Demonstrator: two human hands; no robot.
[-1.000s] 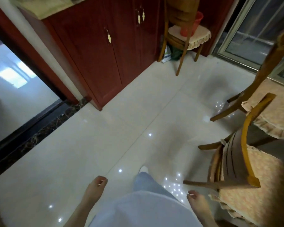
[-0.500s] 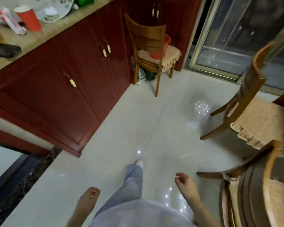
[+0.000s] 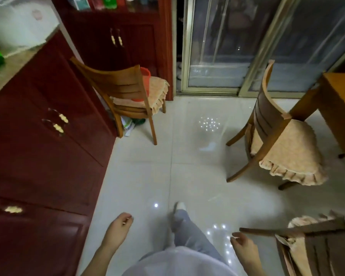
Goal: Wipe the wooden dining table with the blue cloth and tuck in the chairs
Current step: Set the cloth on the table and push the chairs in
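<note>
The glossy tiled floor (image 3: 147, 176) occupied the centre of the view. A dark red cabinet (image 3: 38, 156) with brass handles ran along the left side, and a sliding glass door (image 3: 217, 46) closed off the far side.

The wooden dining table (image 3: 341, 108) appeared at the right edge only; one corner and one leg were visible.

Three wooden chairs were in view:
- The first chair (image 3: 267, 116) stood beside the table corner, with its backrest toward the open floor. Its frilled seat cushion (image 3: 293, 152) lay mostly outside the table edge.
- The second chair (image 3: 118, 84) stood against the cabinet, well apart from the table. A red bucket (image 3: 145, 74) sat on its cushioned seat.
- The third chair (image 3: 323, 250) was at the lower right, cut off by the frame edge. Its position relative to the table could not be determined.

One leg in grey trousers (image 3: 187, 234) extended forward between the hands.

The left hand (image 3: 118, 229) hung near the cabinet front with its fingers loosely curled and held nothing. The right hand (image 3: 245, 249) was likewise loosely curled and empty. It was just beside the projecting end of the third chair's top rail; contact with the rail could not be confirmed.
</note>
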